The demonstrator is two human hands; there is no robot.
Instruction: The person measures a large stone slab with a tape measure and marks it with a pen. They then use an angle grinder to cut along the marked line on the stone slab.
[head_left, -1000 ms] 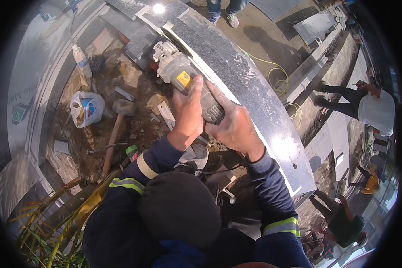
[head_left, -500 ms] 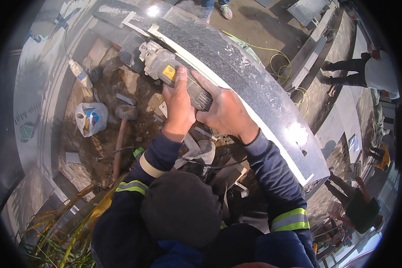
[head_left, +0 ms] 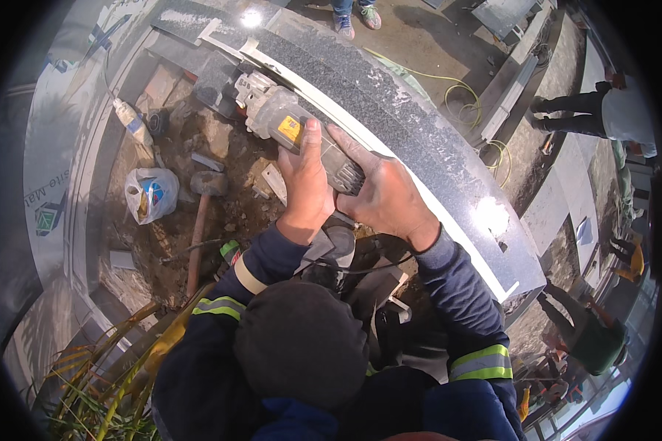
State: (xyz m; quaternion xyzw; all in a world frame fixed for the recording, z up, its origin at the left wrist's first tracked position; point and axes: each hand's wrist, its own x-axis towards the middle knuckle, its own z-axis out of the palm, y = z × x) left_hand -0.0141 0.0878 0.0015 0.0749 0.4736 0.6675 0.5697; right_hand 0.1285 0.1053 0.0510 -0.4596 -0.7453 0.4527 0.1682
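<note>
I hold a dusty grey angle grinder [head_left: 268,110] with a yellow label, its head against the inner side of a curved slab edge marked by a white strip [head_left: 364,136]. My left hand [head_left: 304,191] wraps round the body with the thumb on top. My right hand [head_left: 390,195] grips the rear, index finger stretched along the body. The grinder's disc is hidden from me. Beside it runs a speckled dark grey stone top [head_left: 408,117], glaring in sunlight.
In the rubble lie a mallet [head_left: 208,184], a plastic bag [head_left: 151,195] and a white bottle [head_left: 130,117]. Palm fronds [head_left: 95,375] are at lower left. Beyond the slab are a yellow hose [head_left: 463,88], a person's shoes [head_left: 346,26] and several workers [head_left: 625,110] along the right.
The view has shifted since a second ago. In the last half second the grinder and both my hands moved slightly down and right. The dust haze near the top has thinned.
</note>
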